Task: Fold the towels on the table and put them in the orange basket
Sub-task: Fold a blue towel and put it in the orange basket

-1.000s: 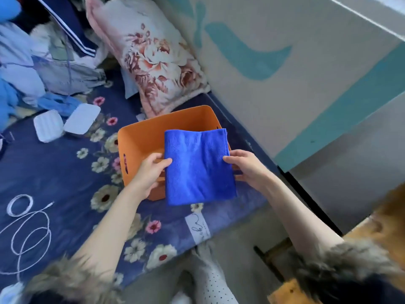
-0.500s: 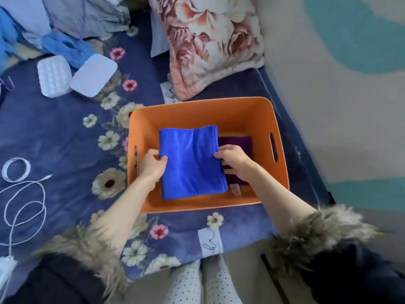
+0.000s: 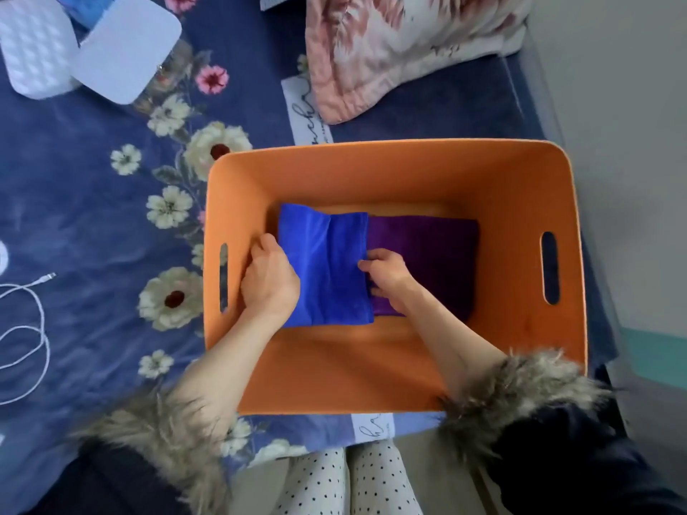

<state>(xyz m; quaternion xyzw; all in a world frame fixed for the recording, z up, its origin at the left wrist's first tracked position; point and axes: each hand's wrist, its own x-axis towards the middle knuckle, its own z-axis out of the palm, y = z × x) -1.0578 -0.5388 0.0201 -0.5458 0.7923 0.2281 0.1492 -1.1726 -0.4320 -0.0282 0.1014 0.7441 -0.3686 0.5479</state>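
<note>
1. The folded bright-blue microfibre towel lies in the left part of the orange plastic basket, at the frame's centre, its right edge overlapping a folded dark-purple towel, likely so the two sit side by side.
2. The left hand grips the blue towel's left edge with curled fingers, seemingly to keep the fold from springing open.
3. The right hand pinches the right edge, fingers tucked beneath, resting on the purple towel.
4. The basket sits on a navy floral bedspread; a pink floral pillow lies at upper right, two white pads at upper left, and a white cable at the left edge.
</note>
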